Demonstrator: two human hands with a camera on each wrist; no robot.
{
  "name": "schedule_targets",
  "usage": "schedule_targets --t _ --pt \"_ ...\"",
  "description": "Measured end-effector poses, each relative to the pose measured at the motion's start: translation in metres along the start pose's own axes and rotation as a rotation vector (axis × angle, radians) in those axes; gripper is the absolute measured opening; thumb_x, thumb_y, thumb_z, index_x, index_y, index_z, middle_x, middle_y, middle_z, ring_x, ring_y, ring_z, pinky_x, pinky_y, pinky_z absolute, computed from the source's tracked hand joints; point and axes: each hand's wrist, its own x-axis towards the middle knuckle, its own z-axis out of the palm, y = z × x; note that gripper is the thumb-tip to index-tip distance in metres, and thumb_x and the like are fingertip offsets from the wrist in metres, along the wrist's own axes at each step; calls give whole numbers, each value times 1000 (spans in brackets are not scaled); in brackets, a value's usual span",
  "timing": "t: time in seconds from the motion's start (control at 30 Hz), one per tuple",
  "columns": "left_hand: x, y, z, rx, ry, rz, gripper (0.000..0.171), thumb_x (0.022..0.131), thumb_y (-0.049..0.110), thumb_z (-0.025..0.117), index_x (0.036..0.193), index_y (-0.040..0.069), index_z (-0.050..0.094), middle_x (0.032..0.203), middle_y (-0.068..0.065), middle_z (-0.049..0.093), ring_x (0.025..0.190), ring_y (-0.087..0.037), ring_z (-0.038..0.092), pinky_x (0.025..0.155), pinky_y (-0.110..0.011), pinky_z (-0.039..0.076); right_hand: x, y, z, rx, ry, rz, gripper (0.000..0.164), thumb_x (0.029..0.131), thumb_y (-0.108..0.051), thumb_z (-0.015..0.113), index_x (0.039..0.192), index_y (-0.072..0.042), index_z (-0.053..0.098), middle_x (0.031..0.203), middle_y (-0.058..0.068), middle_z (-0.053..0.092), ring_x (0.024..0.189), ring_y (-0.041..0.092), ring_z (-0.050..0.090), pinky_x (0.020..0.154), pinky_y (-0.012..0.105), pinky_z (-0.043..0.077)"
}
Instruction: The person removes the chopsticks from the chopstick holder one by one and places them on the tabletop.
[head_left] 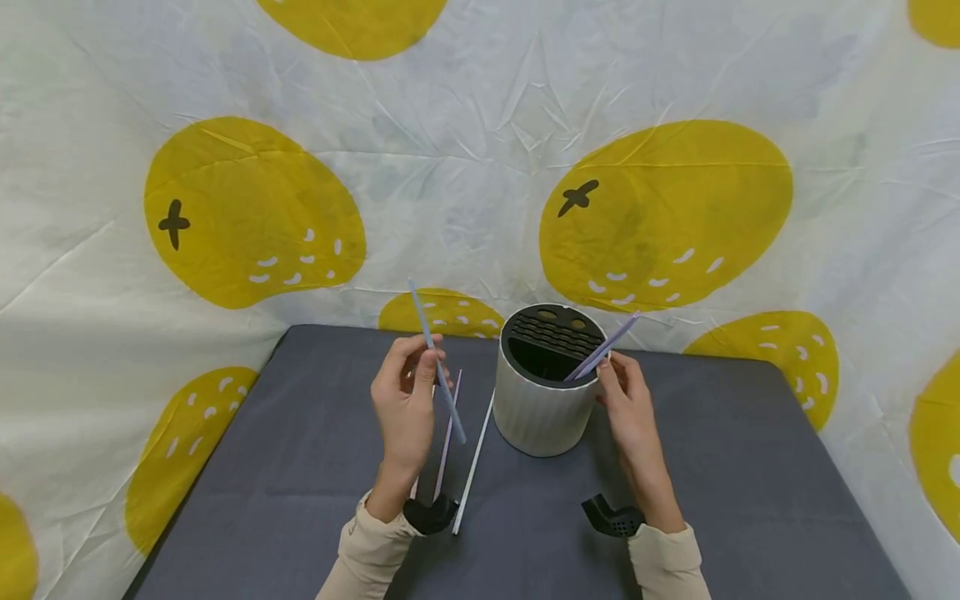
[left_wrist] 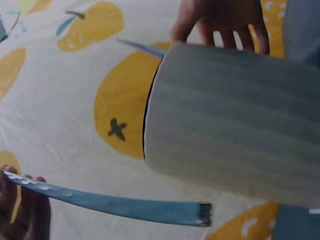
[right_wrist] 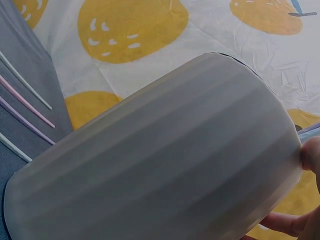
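In the head view my left hand (head_left: 403,404) pinches a thin light blue straw-like stick (head_left: 437,367) between thumb and fingers, held slanted above the table. The left wrist view shows this stick's (left_wrist: 135,206) near end beside the holder. A white ribbed pen holder (head_left: 542,421) with a black slotted insert (head_left: 555,329) stands upright on the table. My right hand (head_left: 632,408) grips the holder's right side near the rim. Purplish sticks (head_left: 611,343) lean out of the open compartment by the right thumb; their lower ends are hidden inside.
Several more thin sticks lie on the dark grey table (head_left: 315,467), among them a white stick (head_left: 474,462) and a purple stick (head_left: 448,442) left of the holder. A pink stick (right_wrist: 27,101) shows in the right wrist view. Behind hangs a fruit-patterned cloth (head_left: 450,200).
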Motion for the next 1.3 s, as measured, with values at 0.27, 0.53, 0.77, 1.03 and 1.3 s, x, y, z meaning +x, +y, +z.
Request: schedule_targets --t 0.27,0.53,0.77,1.03,1.3 --pt "10 -24 -41 146 -61 -436 21 102 18 68 119 9 78 89 3 70 65 -14 65 60 -30 61 1 0 -1 -19 5 -3 55 112 -40 42 156 -8 38 159 14 44 142 22 43 92 17 45" --pt "17 -63 -69 237 -143 -667 23 104 17 65 122 6 77 91 -3 72 64 -14 63 57 -26 57 0 1 -4 -17 4 -3 56 113 -41 41 157 -9 36 161 12 42 143 20 41 88 13 44" --pt "14 -100 -93 279 -147 -784 28 105 11 63 128 -2 72 86 0 70 60 -14 62 55 -22 53 2 2 -5 -26 14 -10 56 112 -43 41 157 -9 38 160 12 43 143 20 42 93 17 46" --pt "4 -130 -116 564 -219 -787 29 104 13 63 128 -1 72 117 -26 74 85 -28 71 66 -23 49 2 3 -4 -23 -1 4 55 113 -41 40 158 -10 36 161 11 42 144 19 41 96 21 46" --pt "-7 -142 -128 859 -263 -705 21 97 22 73 108 6 79 96 -14 79 81 -28 68 67 -35 47 3 2 -2 -26 -17 19 56 113 -42 39 158 -10 35 162 12 41 144 20 40 95 20 43"
